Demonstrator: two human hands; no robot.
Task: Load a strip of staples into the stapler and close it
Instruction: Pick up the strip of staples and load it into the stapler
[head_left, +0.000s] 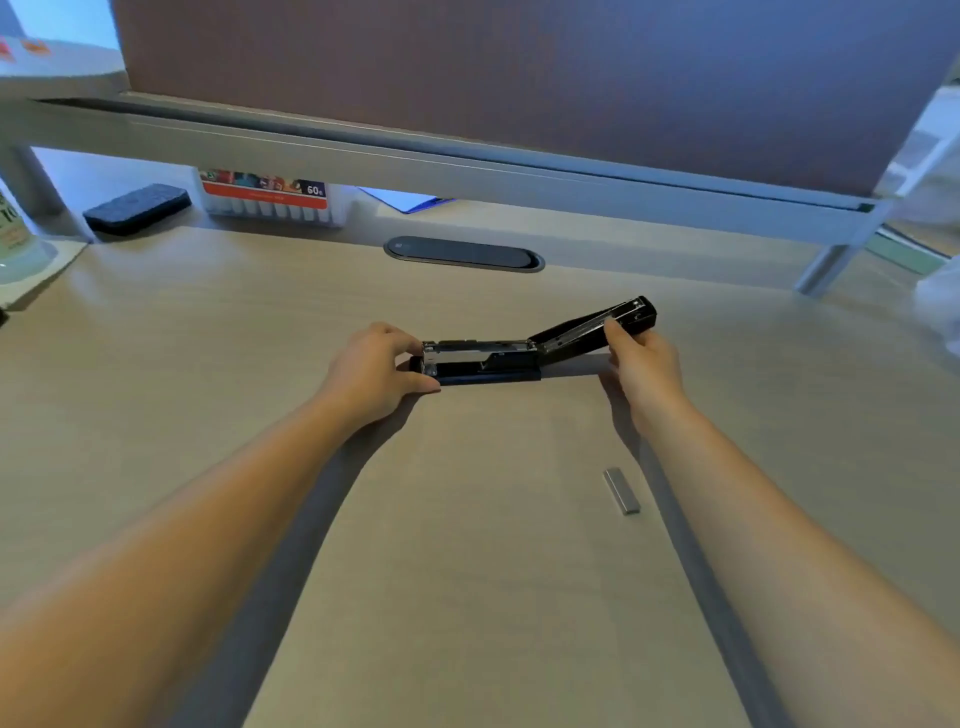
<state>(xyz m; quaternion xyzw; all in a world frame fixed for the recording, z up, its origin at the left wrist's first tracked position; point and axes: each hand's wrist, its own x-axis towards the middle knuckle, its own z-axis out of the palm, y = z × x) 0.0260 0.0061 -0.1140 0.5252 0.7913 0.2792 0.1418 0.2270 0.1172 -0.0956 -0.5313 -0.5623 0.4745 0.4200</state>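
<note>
The stapler lies open across the middle of the desk, its long axis running left to right; the left hand pinches the front end of the base and bright magazine between thumb and fingers, pinning it down; the right hand grips the top cover, which is swung back and tilted up to the right, fingers curled round its far part; the magazine channel faces upward and, as far as can be seen, holds no staples; the staple strip lies loose on the desk, nearer the person than the stapler, just inside the right forearm and well apart from both hands; its long axis runs roughly away from the person, crosswise to the channel; the right hand is plainly the nearer, so the likely next move is for it to let go of the cover, draw back to the strip and turn it into line with the magazine.
</note>
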